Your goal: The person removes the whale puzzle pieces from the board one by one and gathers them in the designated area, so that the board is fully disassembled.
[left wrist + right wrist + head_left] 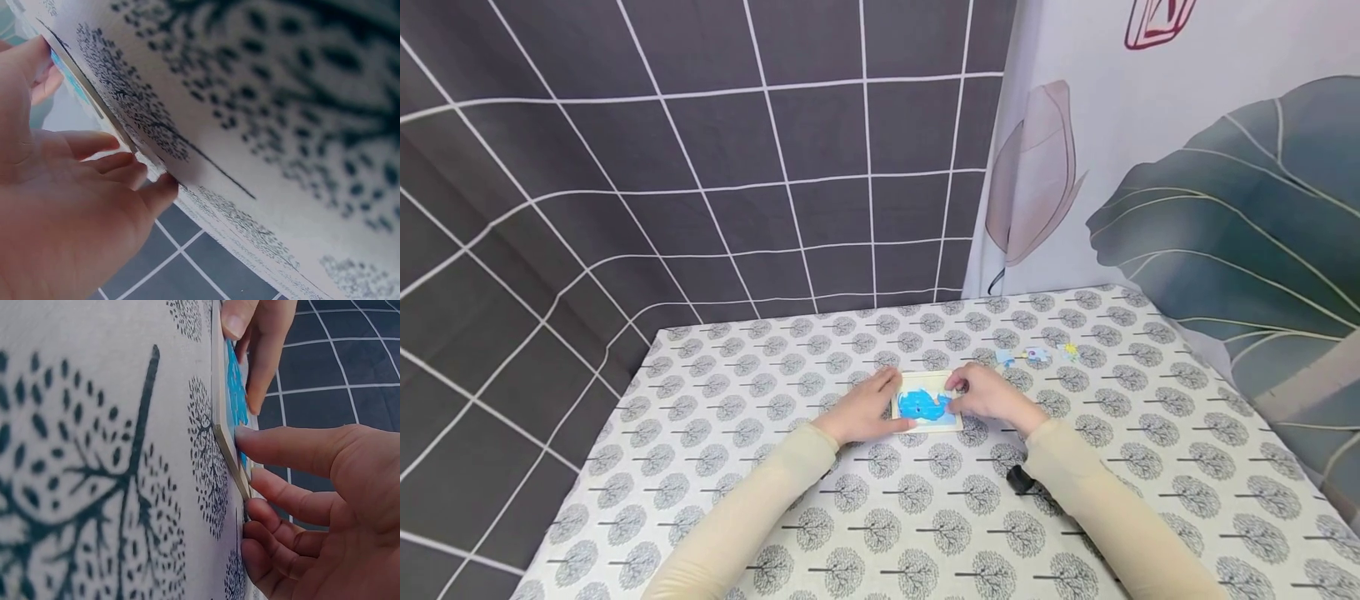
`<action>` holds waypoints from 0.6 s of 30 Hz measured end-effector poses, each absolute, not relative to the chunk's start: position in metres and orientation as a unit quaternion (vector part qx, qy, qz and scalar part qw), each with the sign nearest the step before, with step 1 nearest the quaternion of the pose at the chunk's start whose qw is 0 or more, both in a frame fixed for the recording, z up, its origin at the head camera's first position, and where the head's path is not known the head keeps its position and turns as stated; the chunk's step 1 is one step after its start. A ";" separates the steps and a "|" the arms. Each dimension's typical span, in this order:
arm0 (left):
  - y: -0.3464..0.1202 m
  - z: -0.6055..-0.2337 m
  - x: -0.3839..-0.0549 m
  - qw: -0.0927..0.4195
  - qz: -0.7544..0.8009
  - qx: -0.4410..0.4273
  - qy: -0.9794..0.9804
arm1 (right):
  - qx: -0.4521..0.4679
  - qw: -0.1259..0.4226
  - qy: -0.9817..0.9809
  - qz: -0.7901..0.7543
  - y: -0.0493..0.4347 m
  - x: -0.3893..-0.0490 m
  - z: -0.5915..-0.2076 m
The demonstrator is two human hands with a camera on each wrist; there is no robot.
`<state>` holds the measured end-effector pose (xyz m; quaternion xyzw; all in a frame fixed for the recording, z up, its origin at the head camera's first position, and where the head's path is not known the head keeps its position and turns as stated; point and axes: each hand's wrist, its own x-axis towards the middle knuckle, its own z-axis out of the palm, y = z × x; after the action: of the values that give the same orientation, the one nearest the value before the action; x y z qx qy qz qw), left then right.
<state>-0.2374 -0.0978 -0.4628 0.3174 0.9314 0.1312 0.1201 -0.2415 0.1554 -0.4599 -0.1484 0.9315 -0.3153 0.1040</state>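
Observation:
A small jigsaw puzzle board with a pale rim lies on the table, showing a blue whale; its upper strip looks cream. My left hand grips the board's left end, thumb on the near edge and fingers at the far corner. At the right end, my right hand pinches a blue puzzle piece by the whale's tail, thumb on its surface; the fingers partly hide it. In the right wrist view the thumb rests on the picture while the other fingers curl by the board's edge.
Loose puzzle pieces lie beyond my right hand: a blue one, a pale one and one with a yellow sun. A black object sits by my right sleeve. Dark grid-patterned cloth hangs behind the tree-print tablecloth.

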 end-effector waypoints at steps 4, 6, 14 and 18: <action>-0.098 -0.461 -0.238 0.111 0.148 0.347 0.919 | -0.150 0.103 0.931 -0.316 0.156 -0.243 -0.461; -0.098 -0.461 -0.238 0.107 0.153 0.365 0.912 | -0.151 0.102 0.930 -0.319 0.157 -0.243 -0.462; -0.096 -0.460 -0.237 0.115 0.156 0.397 0.897 | -0.151 0.099 0.929 -0.322 0.157 -0.242 -0.462; -0.095 -0.461 -0.237 0.122 0.155 0.391 0.899 | -0.149 0.097 0.931 -0.320 0.158 -0.241 -0.462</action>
<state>-0.2366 -0.0953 -0.4606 0.3907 0.8992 0.1546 0.1218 -0.2411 0.1578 -0.4620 -0.1489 0.9308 -0.3195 0.0968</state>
